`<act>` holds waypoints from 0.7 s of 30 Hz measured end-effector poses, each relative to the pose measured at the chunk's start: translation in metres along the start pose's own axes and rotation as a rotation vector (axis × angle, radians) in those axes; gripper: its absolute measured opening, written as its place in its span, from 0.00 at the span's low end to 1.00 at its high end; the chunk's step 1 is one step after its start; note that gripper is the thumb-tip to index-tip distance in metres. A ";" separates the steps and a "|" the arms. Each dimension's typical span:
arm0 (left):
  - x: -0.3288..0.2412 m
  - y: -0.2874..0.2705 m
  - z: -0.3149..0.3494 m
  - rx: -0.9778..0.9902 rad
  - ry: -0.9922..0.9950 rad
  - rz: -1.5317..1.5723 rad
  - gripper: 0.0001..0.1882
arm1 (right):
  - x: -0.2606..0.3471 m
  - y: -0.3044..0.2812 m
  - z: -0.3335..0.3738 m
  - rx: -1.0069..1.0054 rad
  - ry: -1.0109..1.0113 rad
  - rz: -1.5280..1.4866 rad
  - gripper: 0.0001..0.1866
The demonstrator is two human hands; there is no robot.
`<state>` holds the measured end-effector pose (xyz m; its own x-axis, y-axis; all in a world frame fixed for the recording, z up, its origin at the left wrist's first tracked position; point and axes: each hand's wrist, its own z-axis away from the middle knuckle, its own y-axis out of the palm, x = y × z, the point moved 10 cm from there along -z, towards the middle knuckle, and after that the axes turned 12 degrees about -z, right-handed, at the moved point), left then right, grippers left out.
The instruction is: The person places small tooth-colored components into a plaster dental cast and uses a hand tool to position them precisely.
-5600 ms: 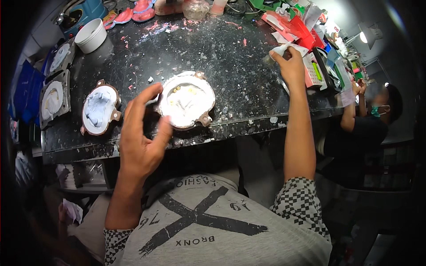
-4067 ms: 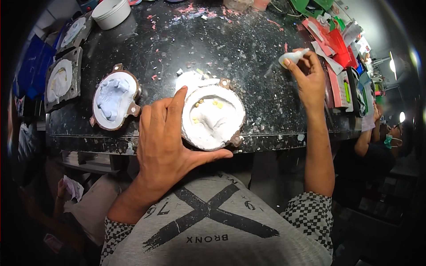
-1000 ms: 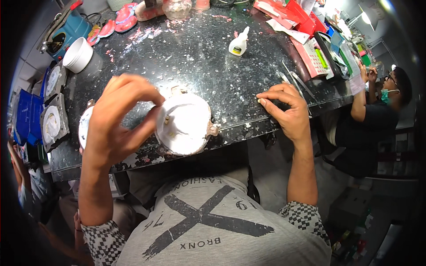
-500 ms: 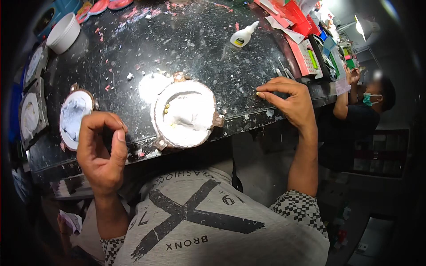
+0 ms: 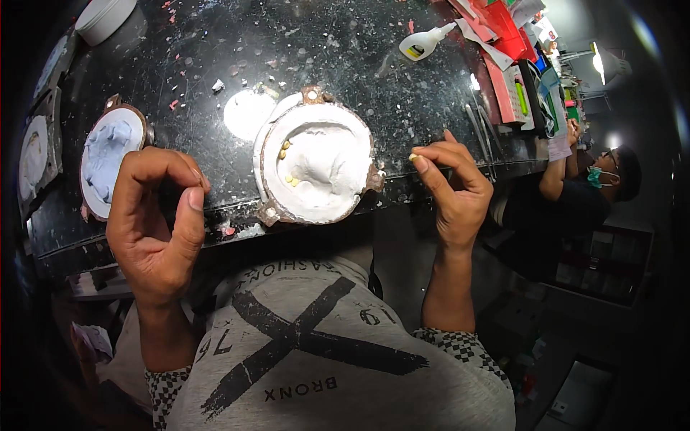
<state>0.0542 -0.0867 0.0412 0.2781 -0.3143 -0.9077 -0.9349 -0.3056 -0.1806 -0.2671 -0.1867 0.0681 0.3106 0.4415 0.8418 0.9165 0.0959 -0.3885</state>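
Observation:
Between thumb and index finger, my right hand (image 5: 454, 188) pinches a small yellowish tooth (image 5: 413, 157), right of the middle flask and just over the table edge. My left hand (image 5: 154, 215) is loosely curled, with a gap between thumb and fingers; nothing shows in it. It overlaps the near right part of a flask half (image 5: 104, 161) with bluish-white, hollowed plaster. Between my hands lies a round brown metal flask half (image 5: 310, 95) filled with white plaster (image 5: 323, 161). Several small yellowish teeth (image 5: 284, 146) sit along the left side of its hollow.
The black table (image 5: 323, 50) is scattered with plaster bits. A white dropper bottle (image 5: 424, 44) lies at the back, with thin metal tools (image 5: 479, 133) to the right. Other moulds (image 5: 37, 151) and a white tub (image 5: 104, 18) stand left. A masked co-worker (image 5: 586, 183) is at right.
The view has shifted, with the table's things lower or further out of it. My right hand has come nearer the middle flask, still pinching the tooth. My left hand stays curled.

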 end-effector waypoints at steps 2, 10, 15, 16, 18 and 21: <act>-0.002 0.001 -0.001 0.007 0.014 -0.020 0.08 | 0.000 -0.002 -0.001 -0.020 -0.008 -0.019 0.07; 0.000 -0.002 0.000 0.014 0.022 -0.001 0.08 | 0.000 -0.001 0.001 -0.040 -0.013 0.077 0.05; -0.001 -0.002 0.000 0.030 0.020 0.001 0.09 | 0.005 0.009 0.000 -0.006 -0.039 0.191 0.05; 0.000 -0.002 0.000 0.031 0.019 0.002 0.09 | 0.006 0.009 0.001 -0.006 -0.037 0.192 0.05; -0.001 -0.001 -0.001 0.038 0.022 -0.001 0.09 | 0.005 0.010 0.002 0.002 -0.010 0.236 0.06; 0.000 -0.001 -0.001 0.037 0.017 0.007 0.09 | 0.003 0.009 0.002 -0.014 0.024 0.274 0.07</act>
<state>0.0551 -0.0871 0.0421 0.2748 -0.3319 -0.9024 -0.9443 -0.2698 -0.1884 -0.2586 -0.1831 0.0667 0.5531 0.4276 0.7150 0.8008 -0.0362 -0.5978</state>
